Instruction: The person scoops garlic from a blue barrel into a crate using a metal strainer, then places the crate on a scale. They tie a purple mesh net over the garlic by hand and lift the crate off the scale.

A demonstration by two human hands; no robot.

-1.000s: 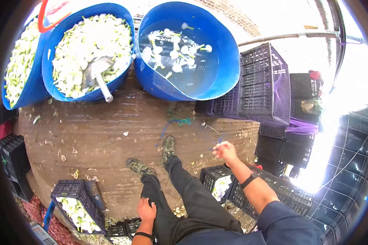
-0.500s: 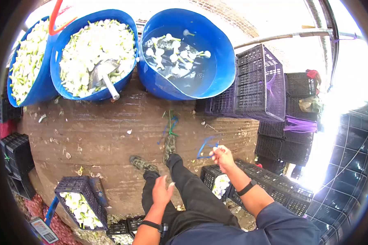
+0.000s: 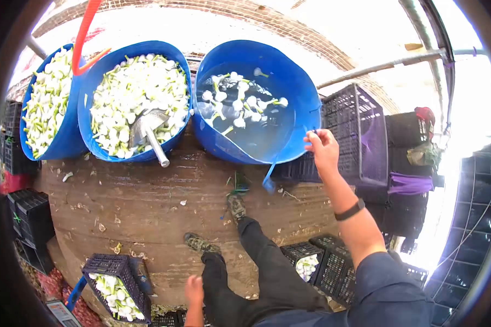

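My right hand [image 3: 323,150] is raised by the right rim of the blue tub of water [image 3: 305,117], its fingertips pinched. A blue strap [image 3: 268,182] dangles below the tub's front and seems to run up to those fingers; its upper part blends into the blue plastic. White bulbs with green stems [image 3: 245,103] float in that water. Low beside my leg, my left hand [image 3: 193,289] is slightly blurred and looks loosely open with nothing in it.
Two blue tubs full of bulbs stand to the left, the nearer [image 3: 183,139] with a metal scoop [image 3: 157,146]. An orange hose [image 3: 84,35] hangs above. Black crates [image 3: 346,136] are stacked at right. A crate of bulbs [image 3: 106,264] sits at lower left; others stand near my right leg.
My right hand has risen forward to the water tub, and the blue strap has moved up with it, now hanging lower than the hand. My left hand has dropped back toward my body.
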